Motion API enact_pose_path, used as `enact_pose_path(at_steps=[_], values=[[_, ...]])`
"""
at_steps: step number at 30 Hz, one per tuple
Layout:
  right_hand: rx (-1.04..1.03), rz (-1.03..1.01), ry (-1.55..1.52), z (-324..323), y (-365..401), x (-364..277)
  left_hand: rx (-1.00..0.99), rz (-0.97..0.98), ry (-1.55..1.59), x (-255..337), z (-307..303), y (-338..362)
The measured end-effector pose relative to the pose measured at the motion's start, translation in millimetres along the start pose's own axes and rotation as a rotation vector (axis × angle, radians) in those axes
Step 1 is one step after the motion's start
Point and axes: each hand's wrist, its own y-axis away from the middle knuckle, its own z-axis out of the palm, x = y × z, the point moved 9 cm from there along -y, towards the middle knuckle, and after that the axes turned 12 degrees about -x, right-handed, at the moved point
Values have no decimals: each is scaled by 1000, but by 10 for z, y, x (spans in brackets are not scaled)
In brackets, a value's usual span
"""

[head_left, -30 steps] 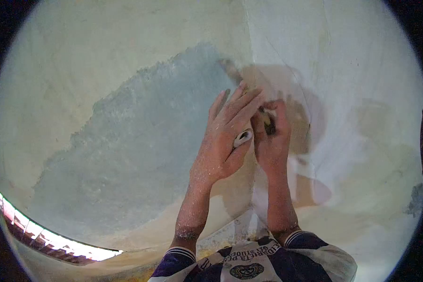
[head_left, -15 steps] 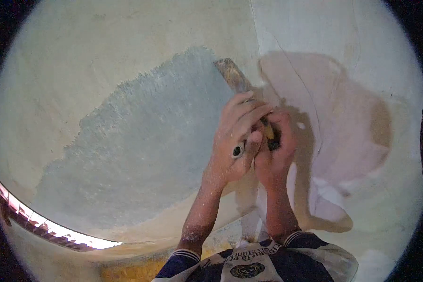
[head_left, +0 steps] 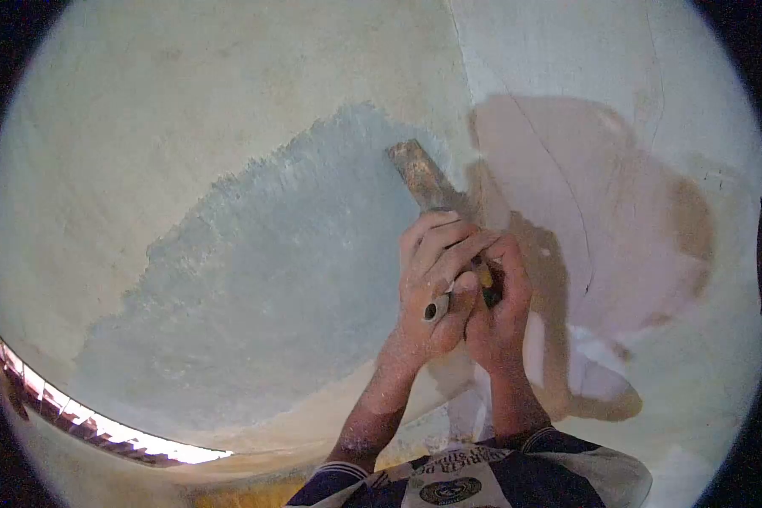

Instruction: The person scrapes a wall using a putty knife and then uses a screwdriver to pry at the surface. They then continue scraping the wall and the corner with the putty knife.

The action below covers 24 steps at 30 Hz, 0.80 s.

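Both hands are together at chest height before the wall. My left hand (head_left: 423,292) is closed around a trowel, whose hollow handle end (head_left: 433,310) pokes out below the thumb. Beyond its fingers extends a flat, worn metal blade (head_left: 423,173), tilted up to the left and overlapping the upper right edge of a grey coated patch (head_left: 262,279). Pressed alongside, my right hand (head_left: 506,313) grips a yellow-and-black handle (head_left: 486,279); the rest of that tool is hidden by the fingers. Pale dust or splashes mark the left hand and forearm.
A pale wall (head_left: 229,76) surrounds the patch, meeting another wall face (head_left: 559,51) at a corner line on the right. A thin crack (head_left: 554,165) runs down that face, where my shadow (head_left: 601,237) falls. A bright slatted opening (head_left: 102,423) lies at lower left.
Both hands and the blade have come down slightly along the wall, still together. The view has also shifted a little, so the patch appears lower.
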Motion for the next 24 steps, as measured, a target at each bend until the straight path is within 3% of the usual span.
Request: enact_pose_path(at_steps=[6, 9, 11, 17, 20, 24], values=[[46, -69, 8, -71, -230, -93, -35, 9, 18, -17, -34, -194], [25, 45, -26, -55, -68, 73, -14, 13, 13, 4, 30, -69], [48, 3, -50, -74, -229, 53, 24, 12, 19, -35, 4, -130], [72, 74, -87, -68, -139, 108, -89, -18, 11, 61, 49, -100], [-8, 101, -46, -73, -251, 84, -33, 72, 14, 28, -27, -344], [-89, 111, -63, -35, -101, 22, -66, 26, 56, 12, 41, -142]])
